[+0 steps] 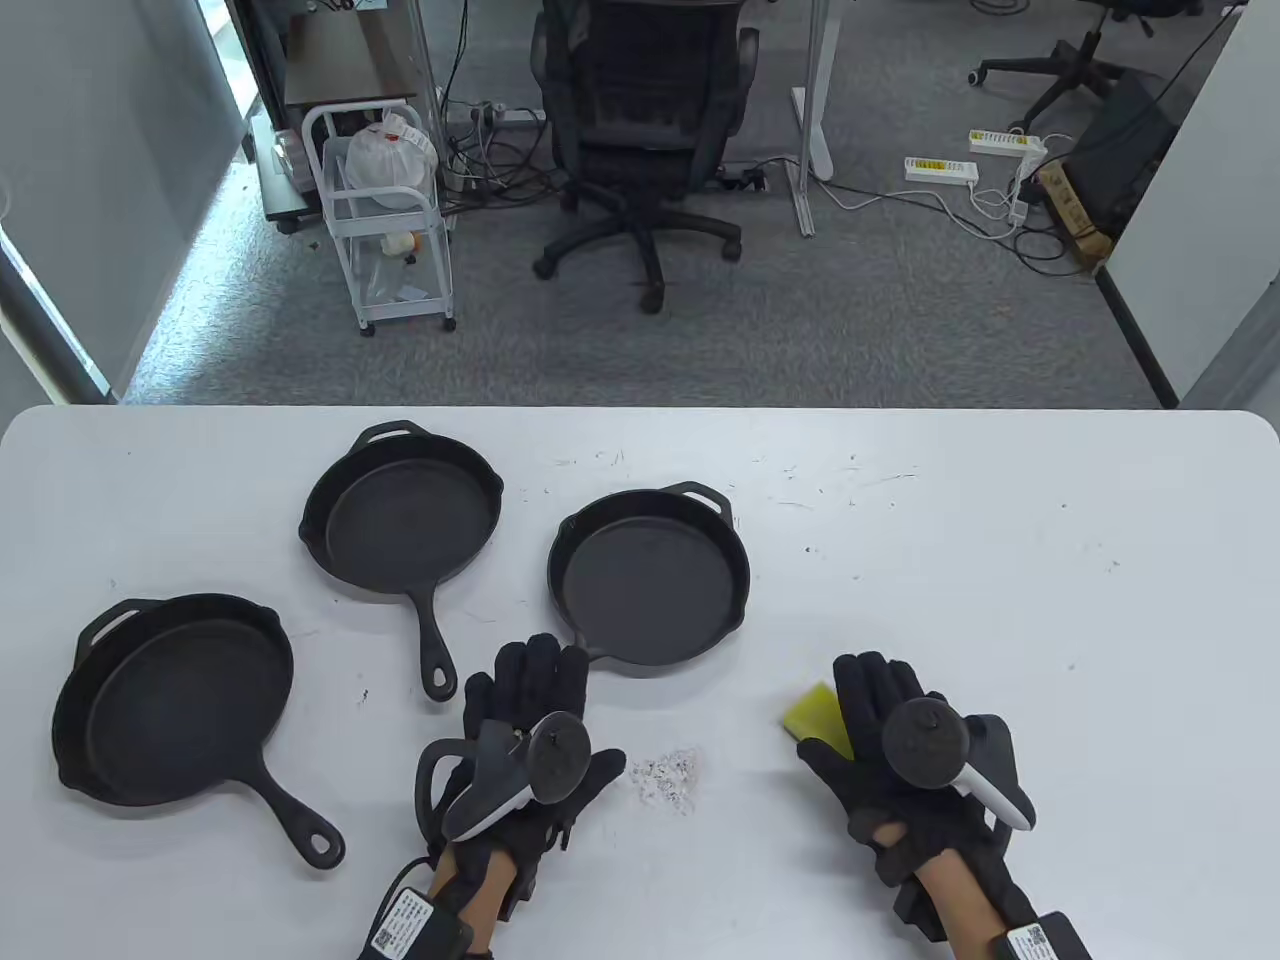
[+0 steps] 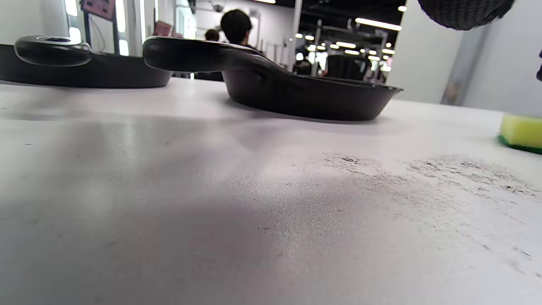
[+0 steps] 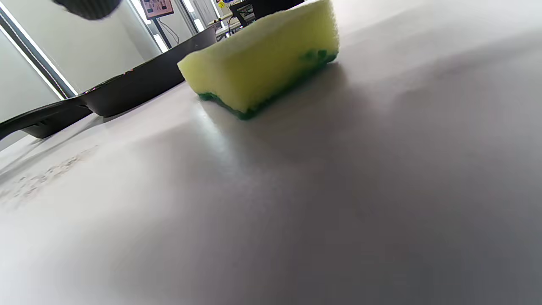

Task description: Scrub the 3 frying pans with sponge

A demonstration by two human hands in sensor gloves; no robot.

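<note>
Yellow sponge [image 1: 812, 714] on table | right hand [image 1: 905, 760] grip spread over it | left hand [image 1: 525, 745] grip spread

The table view is looking down from above and behind the hands, taking in the whole white tabletop [image 1: 950, 560] in the lower half of the frame and office floor in the upper half. The left wrist view is sitting almost at surface level, facing across the tabletop toward a frying pan [image 2: 305, 95] at upper centre. The right wrist view is tilting, equally low, and sitting very close to the sponge [image 3: 262, 59]. Both wrist views are sharing the sponge [image 2: 521, 132] and this pan [image 3: 144, 87]; the table view is containing both.
</note>
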